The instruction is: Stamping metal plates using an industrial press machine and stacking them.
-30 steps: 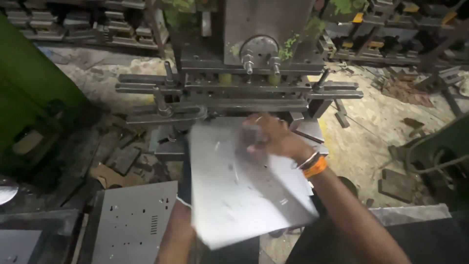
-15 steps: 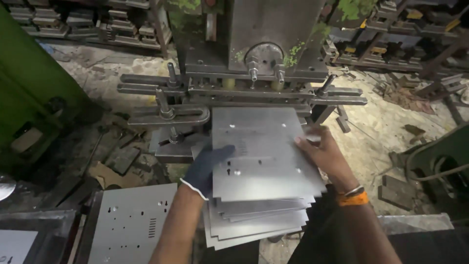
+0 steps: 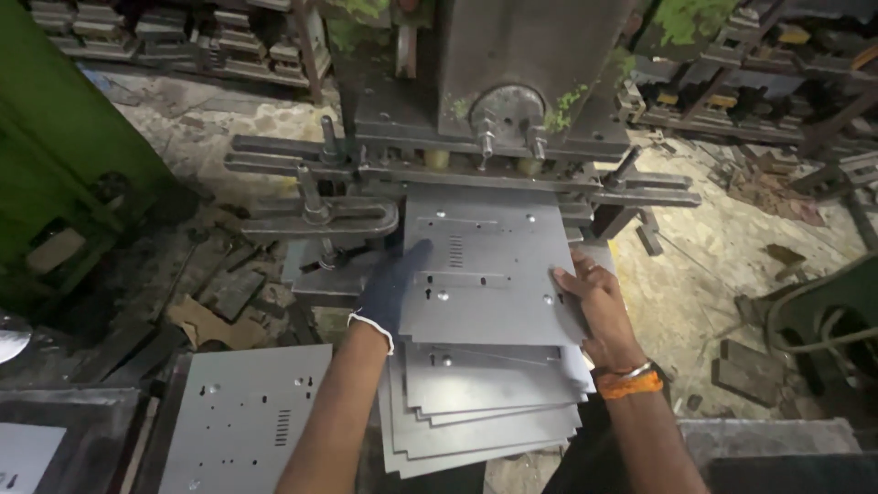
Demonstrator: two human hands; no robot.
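A grey punched metal sheet (image 3: 485,265) lies flat with its far edge under the press machine (image 3: 512,101). My left hand (image 3: 391,291), in a dark glove, grips the sheet's left edge. My right hand (image 3: 590,306), bare with an orange wristband, holds its right edge. Beneath it rests a fanned stack of similar metal sheets (image 3: 485,412), in front of the press.
Another stack of punched sheets (image 3: 242,416) sits at lower left. A green machine body (image 3: 55,174) stands at left. Metal scraps litter the dirty floor (image 3: 722,247). Racks with metal parts (image 3: 174,41) line the back.
The top sheet, first lifted and tilted above the stack, has been laid flat and slid forward under the press. Both hands moved with it to its side edges.
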